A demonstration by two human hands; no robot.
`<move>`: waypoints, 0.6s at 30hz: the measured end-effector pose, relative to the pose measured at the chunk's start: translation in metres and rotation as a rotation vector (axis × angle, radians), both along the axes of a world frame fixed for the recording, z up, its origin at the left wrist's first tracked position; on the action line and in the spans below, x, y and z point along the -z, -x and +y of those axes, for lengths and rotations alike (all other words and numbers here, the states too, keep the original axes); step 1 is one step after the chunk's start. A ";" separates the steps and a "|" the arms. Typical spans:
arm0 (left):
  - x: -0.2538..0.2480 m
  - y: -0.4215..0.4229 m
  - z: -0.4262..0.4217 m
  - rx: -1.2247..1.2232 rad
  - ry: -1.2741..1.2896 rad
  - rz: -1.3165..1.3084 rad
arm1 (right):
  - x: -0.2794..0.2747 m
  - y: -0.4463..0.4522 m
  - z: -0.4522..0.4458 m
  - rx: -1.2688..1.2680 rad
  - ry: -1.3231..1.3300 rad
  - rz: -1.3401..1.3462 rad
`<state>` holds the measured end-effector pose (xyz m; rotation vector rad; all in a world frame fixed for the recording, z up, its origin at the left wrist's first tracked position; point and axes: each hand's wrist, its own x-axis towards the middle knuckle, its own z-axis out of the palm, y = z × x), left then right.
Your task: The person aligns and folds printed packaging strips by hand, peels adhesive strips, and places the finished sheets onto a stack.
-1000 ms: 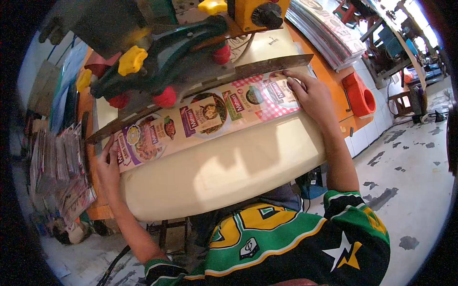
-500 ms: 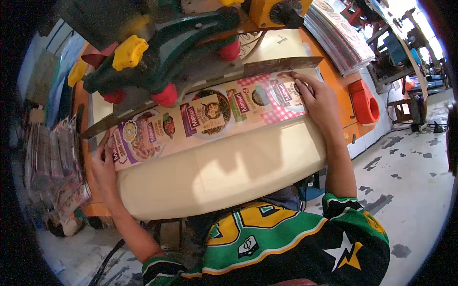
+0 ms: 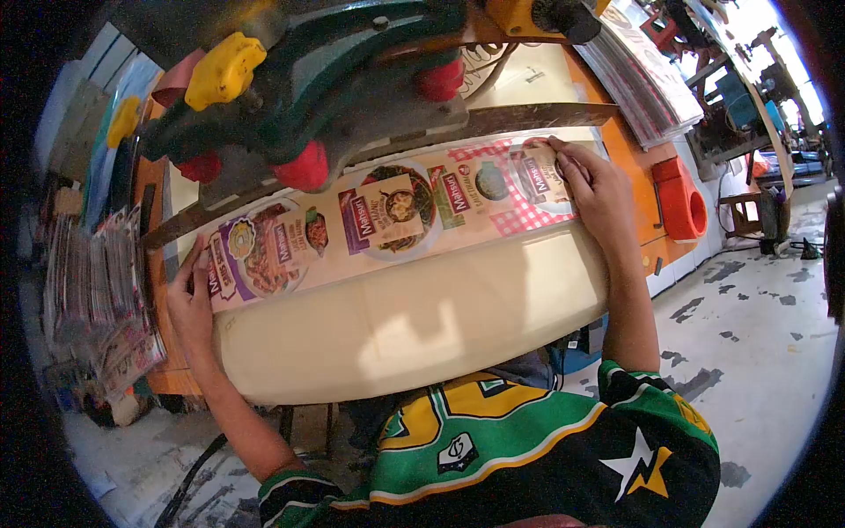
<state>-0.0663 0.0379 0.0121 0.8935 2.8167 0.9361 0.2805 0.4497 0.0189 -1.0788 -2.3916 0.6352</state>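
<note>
A long printed sheet (image 3: 334, 231) with food pictures and a red checked pattern lies across a cream, curved-front work surface (image 3: 414, 317). Its far edge runs along a dark metal bar (image 3: 537, 117). My left hand (image 3: 190, 308) pinches the sheet's left end, fingers toward the bar. At the opposite end, my right hand (image 3: 591, 179) is closed on the right corner, thumb and fingers bent over the edge. Above the sheet stands a dark green machine (image 3: 343, 84) with a yellow knob (image 3: 224, 72) and red knobs (image 3: 302, 167).
Stacked printed sheets (image 3: 642, 79) lie at the back right, beside an orange-red tape dispenser (image 3: 682, 201). More stacks (image 3: 92, 282) stand at the left. The orange tabletop (image 3: 629, 189) shows around the work surface. Behind, at right, is other machinery (image 3: 735, 101) over a worn floor (image 3: 748, 326).
The view has shifted slightly, so the machine and bar sit a little differently in the frame. Both hands keep hold of the sheet's ends, the right one appearing slightly farther right.
</note>
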 end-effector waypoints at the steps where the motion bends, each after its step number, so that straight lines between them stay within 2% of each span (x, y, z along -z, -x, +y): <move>1: -0.005 -0.005 0.003 -0.015 0.044 0.045 | 0.000 0.000 -0.001 -0.002 -0.020 0.007; 6: -0.018 -0.018 0.012 0.012 0.120 0.226 | 0.002 -0.001 -0.002 -0.014 -0.051 0.036; 8: -0.016 -0.019 0.012 -0.013 0.041 0.158 | 0.002 -0.003 0.000 0.024 0.024 -0.017; 12: -0.003 -0.012 0.003 -0.083 -0.096 0.028 | 0.002 -0.007 0.000 0.008 0.006 0.007; 14: 0.003 -0.006 -0.004 -0.092 -0.135 -0.020 | 0.005 -0.007 0.000 -0.026 0.054 0.152; 18: 0.008 -0.001 -0.008 -0.053 -0.203 0.028 | 0.012 -0.008 0.002 -0.013 0.118 0.262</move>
